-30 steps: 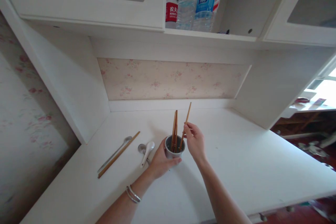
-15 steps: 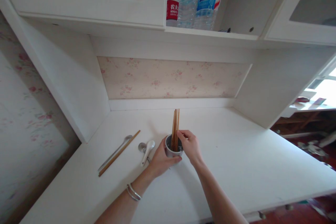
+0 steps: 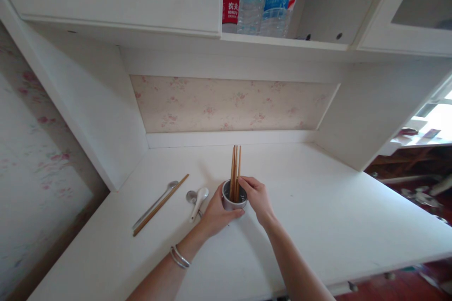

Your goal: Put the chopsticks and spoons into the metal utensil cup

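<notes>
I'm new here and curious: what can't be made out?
Head view:
Round grey cup: left side covered by the left hand.
Round-bowled silver metal spoon: handle partly covered by the white ceramic-looking spoon.
Thin brown wooden chopsticks: exact count lost in overlap.
Clear plastic bottles: tops cut off by the upper edge.

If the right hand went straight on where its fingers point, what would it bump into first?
Probably the other chopsticks standing in the cup, right beside the chopstick that the right hand pinches. Exact depth is hard to tell.
</notes>
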`<action>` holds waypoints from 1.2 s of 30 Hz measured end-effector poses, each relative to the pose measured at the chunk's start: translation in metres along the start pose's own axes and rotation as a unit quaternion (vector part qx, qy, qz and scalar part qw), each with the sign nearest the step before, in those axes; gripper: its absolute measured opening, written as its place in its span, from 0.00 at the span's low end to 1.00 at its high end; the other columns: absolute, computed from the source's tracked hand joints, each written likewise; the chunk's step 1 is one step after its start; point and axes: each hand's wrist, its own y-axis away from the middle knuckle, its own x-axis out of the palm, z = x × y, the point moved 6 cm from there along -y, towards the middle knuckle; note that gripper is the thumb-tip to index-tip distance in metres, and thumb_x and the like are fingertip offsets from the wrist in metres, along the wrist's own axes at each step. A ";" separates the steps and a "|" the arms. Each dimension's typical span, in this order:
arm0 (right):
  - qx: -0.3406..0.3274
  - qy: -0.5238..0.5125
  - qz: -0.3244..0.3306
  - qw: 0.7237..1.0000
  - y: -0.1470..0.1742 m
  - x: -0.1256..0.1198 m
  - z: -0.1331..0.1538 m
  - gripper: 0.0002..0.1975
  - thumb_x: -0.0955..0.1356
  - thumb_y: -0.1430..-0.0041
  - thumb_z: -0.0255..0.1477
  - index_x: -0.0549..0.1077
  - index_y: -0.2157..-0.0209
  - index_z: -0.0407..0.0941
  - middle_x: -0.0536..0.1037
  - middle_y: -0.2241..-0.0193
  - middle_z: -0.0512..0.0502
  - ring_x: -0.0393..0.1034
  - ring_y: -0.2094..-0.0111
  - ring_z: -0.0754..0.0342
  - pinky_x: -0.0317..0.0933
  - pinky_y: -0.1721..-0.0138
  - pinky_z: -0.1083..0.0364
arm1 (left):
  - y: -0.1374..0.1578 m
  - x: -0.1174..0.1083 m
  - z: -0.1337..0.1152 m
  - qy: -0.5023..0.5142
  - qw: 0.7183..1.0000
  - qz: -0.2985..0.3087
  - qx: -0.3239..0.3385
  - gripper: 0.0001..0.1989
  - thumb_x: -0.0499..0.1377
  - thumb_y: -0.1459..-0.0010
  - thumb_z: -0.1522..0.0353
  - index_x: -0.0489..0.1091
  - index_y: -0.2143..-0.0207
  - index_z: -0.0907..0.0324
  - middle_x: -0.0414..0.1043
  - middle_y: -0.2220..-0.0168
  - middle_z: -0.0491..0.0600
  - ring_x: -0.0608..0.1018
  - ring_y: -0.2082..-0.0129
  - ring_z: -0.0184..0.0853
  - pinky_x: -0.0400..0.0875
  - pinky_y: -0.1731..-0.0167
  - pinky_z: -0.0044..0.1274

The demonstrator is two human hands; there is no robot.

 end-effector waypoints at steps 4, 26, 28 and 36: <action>-0.012 0.006 -0.006 1.000 -0.002 -0.002 0.007 0.14 0.68 0.47 0.39 0.78 0.66 0.44 0.80 0.65 0.44 0.72 0.62 0.48 0.64 0.58 0.50 | 0.000 -0.001 0.002 -0.009 1.000 -0.005 -0.006 0.39 0.69 0.60 0.74 0.59 0.45 0.58 0.67 0.46 0.53 0.70 0.47 0.40 0.61 0.45 0.32; 0.028 -0.026 -0.005 0.999 -0.003 0.001 -0.006 0.18 0.69 0.48 0.41 0.76 0.60 0.45 0.79 0.66 0.45 0.72 0.63 0.48 0.64 0.58 0.49 | 0.000 0.000 0.003 0.007 1.000 -0.001 0.001 0.39 0.69 0.60 0.73 0.59 0.45 0.58 0.67 0.46 0.54 0.69 0.46 0.41 0.61 0.44 0.34; 0.021 -0.041 0.005 0.999 0.001 -0.001 -0.004 0.19 0.69 0.47 0.42 0.74 0.57 0.45 0.78 0.64 0.45 0.71 0.61 0.48 0.64 0.56 0.49 | 0.000 0.001 0.001 0.005 1.000 0.002 0.002 0.38 0.69 0.60 0.73 0.59 0.45 0.58 0.67 0.46 0.54 0.69 0.46 0.41 0.60 0.44 0.35; 0.019 -0.149 0.151 0.977 0.036 0.011 -0.008 0.44 0.74 0.54 0.35 0.50 0.39 0.53 0.67 0.45 0.44 0.64 0.45 0.48 0.53 0.42 0.46 | -0.001 0.009 -0.015 -0.025 0.999 0.020 0.028 0.33 0.67 0.57 0.72 0.61 0.47 0.59 0.69 0.49 0.53 0.73 0.51 0.40 0.67 0.50 0.31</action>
